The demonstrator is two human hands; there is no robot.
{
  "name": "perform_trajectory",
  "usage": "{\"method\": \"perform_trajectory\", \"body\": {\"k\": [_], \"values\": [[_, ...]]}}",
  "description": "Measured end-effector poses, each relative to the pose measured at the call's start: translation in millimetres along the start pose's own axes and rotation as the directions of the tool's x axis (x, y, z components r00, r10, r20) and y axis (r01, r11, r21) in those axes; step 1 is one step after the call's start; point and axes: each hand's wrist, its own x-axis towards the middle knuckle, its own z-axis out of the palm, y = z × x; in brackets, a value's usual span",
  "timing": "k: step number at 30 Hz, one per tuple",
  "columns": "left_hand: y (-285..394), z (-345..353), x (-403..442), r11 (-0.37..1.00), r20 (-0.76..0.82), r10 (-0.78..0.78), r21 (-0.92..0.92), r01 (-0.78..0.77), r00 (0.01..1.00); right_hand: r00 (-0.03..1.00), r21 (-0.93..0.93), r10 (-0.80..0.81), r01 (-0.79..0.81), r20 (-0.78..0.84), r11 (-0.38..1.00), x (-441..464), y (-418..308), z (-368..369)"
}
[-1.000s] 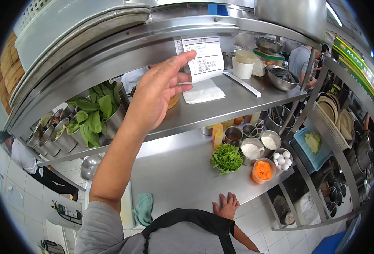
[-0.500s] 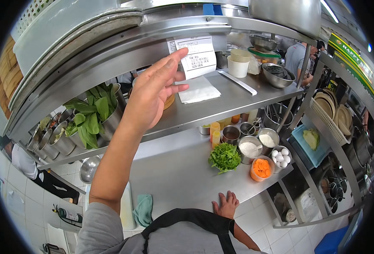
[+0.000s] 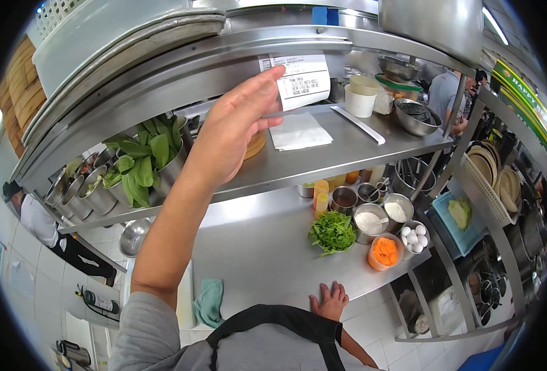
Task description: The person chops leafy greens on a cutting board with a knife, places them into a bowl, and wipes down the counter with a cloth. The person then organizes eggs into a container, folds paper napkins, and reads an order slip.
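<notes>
My left hand (image 3: 239, 127) is raised at the upper shelf, its fingers stretched out at the left edge of a printed order ticket (image 3: 304, 86). Whether the fingertips touch the paper I cannot tell. The ticket hangs from the shelf's metal rail (image 3: 236, 46), overlapping another slip. Below it, white paper napkins (image 3: 301, 131) lie on the shelf. My right hand (image 3: 330, 301) rests flat on the front edge of the steel counter (image 3: 255, 247), holding nothing. Nearest to it are a tub of sliced carrots (image 3: 385, 252) and a heap of leafy greens (image 3: 332, 233).
Eggs (image 3: 414, 236) in a metal container, pots of white powder (image 3: 370, 221) and squeeze bottles (image 3: 321, 201) stand on the counter. Bok choy (image 3: 146, 161) fills a container on the left. A green cloth (image 3: 209, 302) lies at the front. One person (image 3: 44, 226) stands at left, others behind.
The view has shifted slightly, so the shelf and counter appear further right. My left hand stays by the ticket with its fingers a little closer together. My right hand has not moved.
</notes>
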Motion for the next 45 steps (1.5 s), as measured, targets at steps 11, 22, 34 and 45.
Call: {"method": "perform_trajectory", "body": {"k": [11, 22, 34, 45], "values": [[6.8, -0.5, 0.4, 0.994, 0.003, -0.058, 0.091, 0.058, 0.998, 0.999, -0.017, -0.033, 0.033, 0.003, 0.999, -1.1, 5.5, 3.9], [-140.0, -105.2, -222.6, 0.724, 0.124, -0.582, 0.529, 0.443, 0.804, 1.0, 0.007, -0.029, 0.029, 0.005, 1.0, 0.7, 5.2, 0.7], [-256.6, -90.2, -484.8, -0.232, -0.496, -0.781, 0.795, 0.561, 0.379, 0.999, 0.0, -0.016, 0.016, 0.028, 1.0, 0.4, 6.3, 4.3], [-269.9, -103.9, -492.4, -0.197, -0.583, -0.741, 0.664, 0.721, 0.334, 1.0, 0.016, -0.023, 0.024, -0.014, 1.0, -0.7, 4.3, 0.1]]}}
